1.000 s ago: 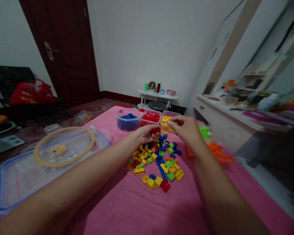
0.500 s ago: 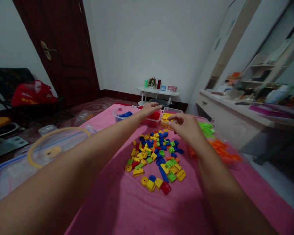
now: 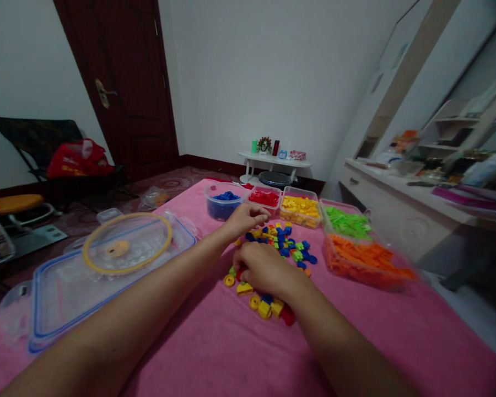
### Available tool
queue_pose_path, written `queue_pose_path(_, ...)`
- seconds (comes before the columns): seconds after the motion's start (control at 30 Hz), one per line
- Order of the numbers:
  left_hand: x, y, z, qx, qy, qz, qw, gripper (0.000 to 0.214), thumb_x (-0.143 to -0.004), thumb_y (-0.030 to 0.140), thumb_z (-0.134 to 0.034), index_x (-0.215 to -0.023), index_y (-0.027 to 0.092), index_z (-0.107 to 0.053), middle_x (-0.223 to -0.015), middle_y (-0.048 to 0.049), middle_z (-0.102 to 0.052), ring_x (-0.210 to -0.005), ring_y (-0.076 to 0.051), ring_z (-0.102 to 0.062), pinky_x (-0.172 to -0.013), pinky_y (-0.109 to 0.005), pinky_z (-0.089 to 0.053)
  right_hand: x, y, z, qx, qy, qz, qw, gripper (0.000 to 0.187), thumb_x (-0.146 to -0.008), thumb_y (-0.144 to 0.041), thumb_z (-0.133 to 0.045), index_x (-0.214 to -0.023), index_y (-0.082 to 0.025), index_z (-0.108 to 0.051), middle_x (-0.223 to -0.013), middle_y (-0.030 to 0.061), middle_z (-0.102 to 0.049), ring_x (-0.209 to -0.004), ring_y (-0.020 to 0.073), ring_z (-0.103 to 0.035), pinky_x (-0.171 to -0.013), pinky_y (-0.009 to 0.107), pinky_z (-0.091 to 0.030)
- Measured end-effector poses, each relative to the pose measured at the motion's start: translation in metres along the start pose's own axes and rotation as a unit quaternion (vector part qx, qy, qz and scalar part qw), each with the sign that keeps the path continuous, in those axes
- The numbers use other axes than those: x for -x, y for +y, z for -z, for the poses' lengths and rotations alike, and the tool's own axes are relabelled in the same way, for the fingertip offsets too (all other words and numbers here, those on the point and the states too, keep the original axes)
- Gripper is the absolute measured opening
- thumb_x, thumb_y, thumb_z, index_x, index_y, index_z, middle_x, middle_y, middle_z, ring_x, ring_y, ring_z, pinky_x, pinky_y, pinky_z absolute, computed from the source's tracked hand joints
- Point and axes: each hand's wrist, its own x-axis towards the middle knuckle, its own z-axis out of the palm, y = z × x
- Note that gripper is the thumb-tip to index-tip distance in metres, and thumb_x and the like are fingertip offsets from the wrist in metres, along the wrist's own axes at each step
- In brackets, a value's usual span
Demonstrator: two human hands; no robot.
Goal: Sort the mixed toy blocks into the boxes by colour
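Note:
My left hand (image 3: 248, 218) hovers over the far edge of a pile of mixed building blocks (image 3: 287, 238), in front of the tubs. Its fingers are loosely bent and apart, with nothing seen in them. Lower down, my right hand (image 3: 264, 268) reaches across the pile from the right. Its fingers are curled down and close on a red building block (image 3: 239, 274) at the pile's left side; the hand hides much of the pile. Near its wrist lie yellow blocks (image 3: 265, 310) and a red piece (image 3: 288, 315).
Tubs of blue (image 3: 225, 207), red (image 3: 264, 198), yellow (image 3: 301, 208), green (image 3: 347, 221) and orange blocks (image 3: 366, 259) curve around the pile. Clear lids with blue (image 3: 35, 309) and yellow rims (image 3: 86, 245) lie left on the pink cloth (image 3: 231, 353). A dresser (image 3: 400, 204) stands right.
My right hand has moved from the yellow tub to the pile's left side. My left hand has drawn back from the red tub towards the pile. The view has shifted slightly.

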Motion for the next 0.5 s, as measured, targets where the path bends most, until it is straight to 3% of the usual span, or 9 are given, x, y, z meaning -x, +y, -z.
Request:
queue_pose_path(0.13, 0.012, 0.012, 0.006, -0.035, 0.009, -0.004, 0.999, 0.018, -0.074, 0.028, -0.06, -0.074, 0.011, -0.065, -0.062, -0.0002, -0.06, -0.05, -0.005, -0.049, -0.049, -0.016, -0.037, 0.002, 0.035, 0.019, -0.008, 0.051, -0.069, 0.996, 0.01, -0.068, -0.018, -0.06, -0.075, -0.02, -0.066, -0.077, 0.0017, -0.067, -0.069, 0.0136, -0.058, -0.055, 0.022, -0.032)
queue_pose_path(0.17, 0.016, 0.019, 0.006, -0.049, -0.007, -0.017, 0.999, 0.021, -0.074, 0.031, -0.061, -0.069, 0.011, -0.064, -0.058, 0.0005, -0.058, -0.048, -0.005, -0.047, -0.047, -0.016, -0.035, 0.004, 0.048, 0.026, -0.021, 0.076, -0.094, 0.992, 0.01, -0.068, -0.018, -0.059, -0.076, -0.02, -0.066, -0.075, 0.0014, -0.067, -0.067, 0.0131, -0.058, -0.054, 0.022, -0.033)
queue_pose_path(0.23, 0.028, 0.037, 0.003, -0.08, -0.092, -0.041, 0.992, 0.025, -0.072, 0.035, -0.064, -0.065, 0.012, -0.064, -0.055, 0.0009, -0.057, -0.047, -0.005, -0.046, -0.047, -0.017, -0.033, 0.011, 0.072, 0.04, -0.03, 0.122, -0.145, 0.981, 0.01, -0.068, -0.021, -0.059, -0.075, -0.018, -0.066, -0.073, 0.0021, -0.066, -0.066, 0.013, -0.057, -0.054, 0.021, -0.033)
queue_pose_path(0.3, 0.045, 0.054, -0.007, -0.125, -0.265, -0.049, 0.955, 0.019, -0.068, 0.033, -0.068, -0.071, 0.014, -0.069, -0.06, 0.0002, -0.062, -0.052, -0.007, -0.051, -0.05, -0.018, -0.036, 0.02, 0.092, 0.051, -0.036, 0.154, -0.183, 0.97, 0.012, -0.068, -0.021, -0.058, -0.076, -0.016, -0.066, -0.07, 0.0029, -0.065, -0.062, 0.0126, -0.057, -0.052, 0.021, -0.034)
queue_pose_path(0.37, 0.064, 0.065, -0.023, -0.184, -0.368, -0.077, 0.908, 0.018, -0.063, 0.028, -0.073, -0.079, 0.021, -0.072, -0.065, 0.0004, -0.066, -0.054, -0.009, -0.054, -0.051, -0.019, -0.037, 0.027, 0.103, 0.057, -0.051, 0.173, -0.196, 0.964, 0.017, -0.068, -0.019, -0.057, -0.082, -0.015, -0.066, -0.066, 0.0024, -0.064, -0.058, 0.012, -0.056, -0.051, 0.021, -0.034)
queue_pose_path(0.4, 0.073, 0.067, -0.033, -0.216, -0.387, -0.114, 0.889, 0.021, -0.058, 0.025, -0.076, -0.079, 0.023, -0.072, -0.069, 0.0001, -0.068, -0.057, -0.011, -0.055, -0.052, -0.02, -0.037, 0.029, 0.106, 0.059, -0.062, 0.178, -0.194, 0.963, 0.02, -0.068, -0.019, -0.056, -0.086, -0.015, -0.066, -0.063, 0.002, -0.064, -0.056, 0.0117, -0.055, -0.051, 0.021, -0.034)
queue_pose_path(0.5, 0.089, 0.062, -0.059, -0.349, -0.349, -0.191, 0.849, 0.019, -0.052, 0.016, -0.076, -0.068, 0.025, -0.071, -0.069, -0.0014, -0.069, -0.061, -0.015, -0.056, -0.052, -0.024, -0.033, 0.033, 0.105, 0.06, -0.09, 0.18, -0.173, 0.964, 0.023, -0.07, -0.02, -0.055, -0.089, -0.015, -0.067, -0.063, 0.002, -0.064, -0.055, 0.0119, -0.056, -0.052, 0.021, -0.036)
